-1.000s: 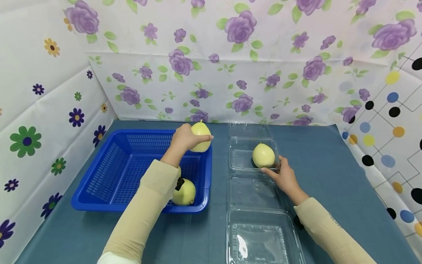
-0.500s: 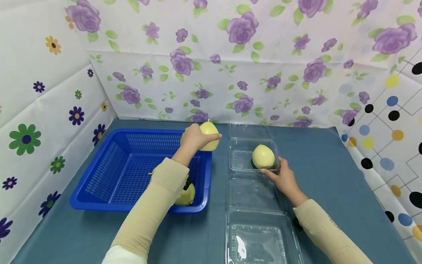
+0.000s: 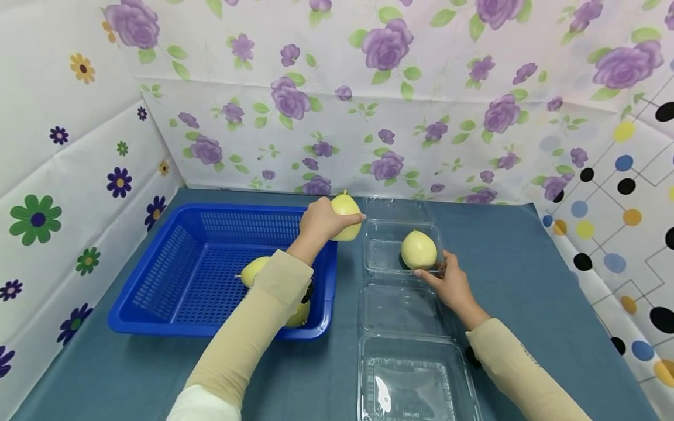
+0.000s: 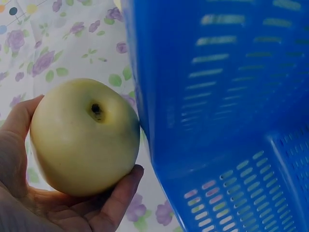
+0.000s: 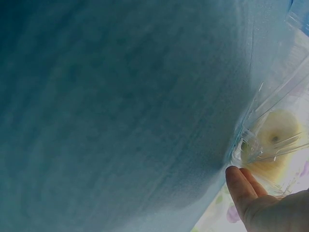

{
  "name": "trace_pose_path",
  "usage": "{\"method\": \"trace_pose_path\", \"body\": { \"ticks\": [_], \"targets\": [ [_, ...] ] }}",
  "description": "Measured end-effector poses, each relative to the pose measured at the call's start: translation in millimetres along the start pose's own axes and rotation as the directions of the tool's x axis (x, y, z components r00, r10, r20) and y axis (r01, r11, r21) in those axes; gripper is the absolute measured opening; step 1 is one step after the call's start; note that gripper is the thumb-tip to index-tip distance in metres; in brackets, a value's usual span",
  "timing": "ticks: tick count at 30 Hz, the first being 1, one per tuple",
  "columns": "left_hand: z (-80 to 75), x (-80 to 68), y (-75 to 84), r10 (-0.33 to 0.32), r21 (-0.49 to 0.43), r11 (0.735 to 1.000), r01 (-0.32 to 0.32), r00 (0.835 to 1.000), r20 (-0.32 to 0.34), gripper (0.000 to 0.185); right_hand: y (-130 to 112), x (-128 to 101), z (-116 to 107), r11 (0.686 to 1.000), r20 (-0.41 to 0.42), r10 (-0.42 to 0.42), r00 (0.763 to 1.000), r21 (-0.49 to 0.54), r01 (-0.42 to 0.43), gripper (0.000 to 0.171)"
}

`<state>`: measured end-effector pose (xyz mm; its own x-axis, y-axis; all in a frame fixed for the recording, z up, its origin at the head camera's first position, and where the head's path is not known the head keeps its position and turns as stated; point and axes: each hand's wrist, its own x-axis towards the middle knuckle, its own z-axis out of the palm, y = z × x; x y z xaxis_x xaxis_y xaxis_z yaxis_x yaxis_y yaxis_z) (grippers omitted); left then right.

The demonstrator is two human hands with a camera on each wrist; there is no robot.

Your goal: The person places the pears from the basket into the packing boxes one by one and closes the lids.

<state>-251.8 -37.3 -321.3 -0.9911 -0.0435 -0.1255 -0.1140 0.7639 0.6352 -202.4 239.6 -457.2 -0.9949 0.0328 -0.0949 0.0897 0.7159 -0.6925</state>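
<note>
My left hand [image 3: 323, 224] grips a yellow-green pear [image 3: 346, 217] just beyond the right rim of the blue basket [image 3: 205, 331]. Fingers and thumb wrap its sides in the left wrist view, where the pear [image 4: 82, 145] shows its dark-pitted end beside the basket wall. Another pear [image 3: 418, 249] sits in the right part of a clear plastic container [image 3: 381, 252]. At that container's near right corner, my right hand [image 3: 455, 292] holds the edge with thumb and fingers. Inside the basket lie two more pears, one [image 3: 253, 271] partly hidden by my left sleeve, the other [image 3: 298, 317] mostly hidden.
Nearer than the container lies its clear lid [image 3: 400, 307], and closer still a second clear container [image 3: 405, 380]. A clear panel [image 3: 395, 209] stands behind at the back edge. Patterned sheets wall the blue-grey tabletop [image 3: 516, 275] at the back and both sides.
My left hand has carried its pear rightward, from over the basket's right side to past its rim. As the sleeve shifted, a pear in the basket came into sight. The right hand keeps its hold.
</note>
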Motion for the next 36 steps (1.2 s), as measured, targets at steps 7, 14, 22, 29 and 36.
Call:
{"method": "trace_pose_path", "body": {
  "ticks": [7,14,22,29,36],
  "targets": [
    [13.5,-0.4,7.4,0.030,0.055,0.998,-0.031,0.999,0.010,0.070,1,-2,1,1.000,-0.007,0.000,1.000,0.007,0.000,0.100],
    [24.0,-2.9,15.4,0.028,0.097,0.995,-0.031,0.999,0.033,0.068,2,-3,2,1.000,-0.001,-0.003,1.000,0.011,0.003,0.101],
    [25.1,-3.2,19.1,0.044,0.096,0.994,-0.046,0.999,0.018,0.066,3,-3,1,1.000,0.003,0.008,1.000,0.016,-0.009,0.101],
    [23.5,-5.6,27.8,0.044,0.101,0.994,-0.047,0.999,0.028,0.070,2,0,0,1.000,0.006,0.005,1.000,0.016,-0.006,0.104],
    [26.6,-6.5,39.2,0.059,0.110,0.992,-0.062,0.998,0.028,0.069,1,1,-1,1.000,0.008,0.012,1.000,0.021,-0.012,0.103]
  ]
}}
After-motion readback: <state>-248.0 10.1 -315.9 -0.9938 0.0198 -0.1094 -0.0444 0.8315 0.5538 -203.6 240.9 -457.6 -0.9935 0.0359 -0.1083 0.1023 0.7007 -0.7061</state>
